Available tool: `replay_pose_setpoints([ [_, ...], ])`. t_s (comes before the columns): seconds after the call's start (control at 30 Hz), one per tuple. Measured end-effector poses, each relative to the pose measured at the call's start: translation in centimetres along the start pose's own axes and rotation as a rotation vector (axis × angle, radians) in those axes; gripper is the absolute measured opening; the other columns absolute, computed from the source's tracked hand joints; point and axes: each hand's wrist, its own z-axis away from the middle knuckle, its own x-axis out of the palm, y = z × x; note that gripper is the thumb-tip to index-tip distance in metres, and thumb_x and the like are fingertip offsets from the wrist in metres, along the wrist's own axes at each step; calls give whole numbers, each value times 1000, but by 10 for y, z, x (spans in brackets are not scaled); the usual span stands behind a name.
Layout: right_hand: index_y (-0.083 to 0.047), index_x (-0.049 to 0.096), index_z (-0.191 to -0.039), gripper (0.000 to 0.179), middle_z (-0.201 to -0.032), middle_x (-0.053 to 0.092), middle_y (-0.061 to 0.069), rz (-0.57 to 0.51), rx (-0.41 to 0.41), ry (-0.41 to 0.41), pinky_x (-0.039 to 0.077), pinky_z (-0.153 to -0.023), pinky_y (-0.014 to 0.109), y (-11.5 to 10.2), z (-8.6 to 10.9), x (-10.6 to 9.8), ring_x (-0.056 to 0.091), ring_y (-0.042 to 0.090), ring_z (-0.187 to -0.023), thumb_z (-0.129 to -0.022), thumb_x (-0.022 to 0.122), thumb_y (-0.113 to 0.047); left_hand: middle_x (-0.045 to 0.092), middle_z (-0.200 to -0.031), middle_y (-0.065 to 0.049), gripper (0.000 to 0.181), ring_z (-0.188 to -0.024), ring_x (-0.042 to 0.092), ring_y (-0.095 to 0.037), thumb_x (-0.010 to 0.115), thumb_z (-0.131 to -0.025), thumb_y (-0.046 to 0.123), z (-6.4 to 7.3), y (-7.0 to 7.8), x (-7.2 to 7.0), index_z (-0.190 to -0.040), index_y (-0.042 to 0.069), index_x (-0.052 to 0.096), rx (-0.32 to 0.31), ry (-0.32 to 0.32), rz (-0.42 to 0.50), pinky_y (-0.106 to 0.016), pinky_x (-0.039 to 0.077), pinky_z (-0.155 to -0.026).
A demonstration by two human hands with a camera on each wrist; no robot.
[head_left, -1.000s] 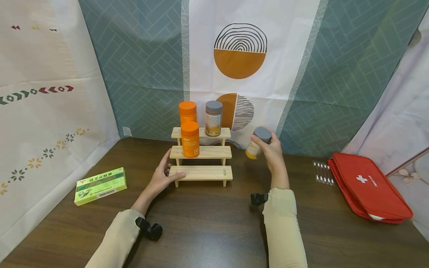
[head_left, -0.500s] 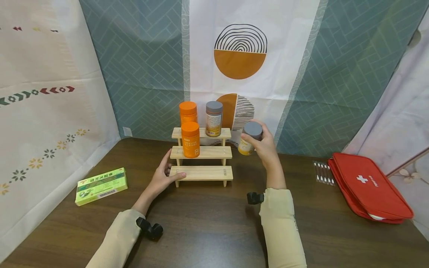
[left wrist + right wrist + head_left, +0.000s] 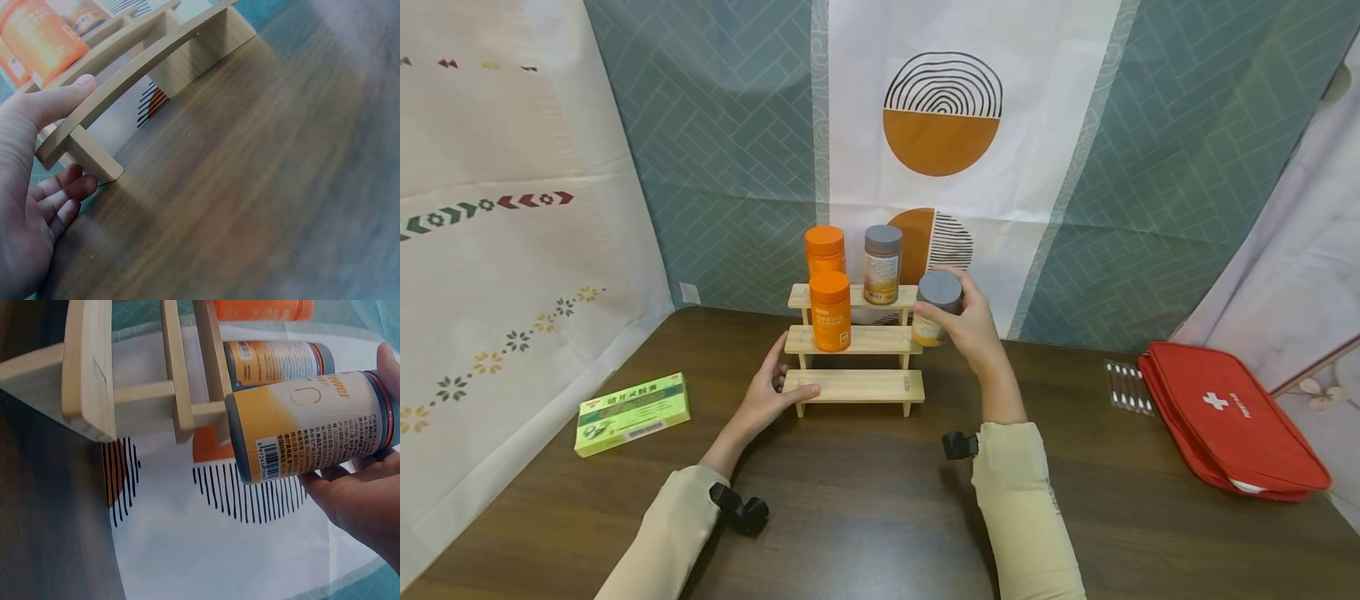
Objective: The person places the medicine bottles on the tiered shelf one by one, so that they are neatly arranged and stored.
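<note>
A three-step wooden rack [image 3: 868, 384] stands on the table near the back wall. My left hand [image 3: 765, 400] grips its lower left end, the thumb [image 3: 65, 100] over the bottom step and the fingers curled by the leg. With my right hand [image 3: 973, 327] I hold a grey-lidded, yellow-and-white supplement bottle [image 3: 306, 425] near its lid, at the right end of the middle step. One orange bottle [image 3: 831, 312] stands on the middle step. Another orange bottle [image 3: 824, 245], partly hidden behind it, and a grey-lidded bottle [image 3: 882, 265] stand on the top step.
A green medicine box [image 3: 632, 414] lies at the left of the table. Towards the right are a small pack of cotton swabs [image 3: 1127, 387] and a red first-aid pouch [image 3: 1232, 417]. A patterned cloth [image 3: 1052, 183] hangs close behind the rack.
My right hand has carried the grey-lidded bottle leftward, from beside the rack to the end of its middle step. The left hand keeps its grip on the rack.
</note>
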Motion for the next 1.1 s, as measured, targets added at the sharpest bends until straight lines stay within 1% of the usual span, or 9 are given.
replay_pose_setpoints([
  [0.2, -16, 43, -143, 62, -133, 45, 17, -6, -30, -36, 47, -91, 37, -1, -2, 11, 52, 27, -115, -88, 71, -10, 59, -105, -20, 96, -79, 50, -14, 71, -87, 10, -1, 1, 0, -158, 14, 7, -1, 3, -5, -26, 43, -74],
  [0.37, -15, 44, -142, 61, -132, 46, 16, -21, -39, -47, 47, -88, 35, 0, -2, 21, 53, 26, -112, -88, 71, -9, 59, -103, -19, 96, -78, 49, -14, 71, -87, 10, -1, 1, 0, -159, 14, 7, -4, 4, 0, -25, 42, -72],
  [0.6, -12, 41, -143, 63, -134, 44, 18, -62, -42, -51, 47, -90, 37, 2, -2, 32, 52, 28, -113, -88, 70, -6, 58, -102, -18, 97, -76, 49, -13, 72, -87, 11, -1, 0, 0, -159, 15, 7, -10, -1, 7, -25, 42, -71],
  [0.83, -15, 45, -140, 59, -133, 46, 15, -120, -40, -12, 45, -93, 35, 9, -3, 45, 50, 25, -114, -87, 71, -5, 58, -101, -17, 97, -76, 49, -13, 72, -86, 10, -1, 2, 0, -159, 14, 7, -16, 2, 6, -25, 42, -71],
  [0.97, -17, 45, -139, 59, -134, 46, 14, -121, -38, 5, 44, -94, 37, 14, -2, 53, 50, 25, -115, -87, 72, -8, 57, -99, -16, 96, -76, 47, -13, 72, -86, 10, 0, 3, 0, -159, 14, 8, -12, 6, 0, -24, 40, -70],
  [1.1, -18, 45, -140, 61, -135, 46, 13, -113, -34, 28, 44, -95, 39, 17, -3, 57, 49, 26, -116, -87, 73, -12, 58, -99, -16, 97, -76, 48, -13, 71, -87, 10, 0, 3, 0, -159, 14, 7, -13, 4, -1, -24, 41, -70],
])
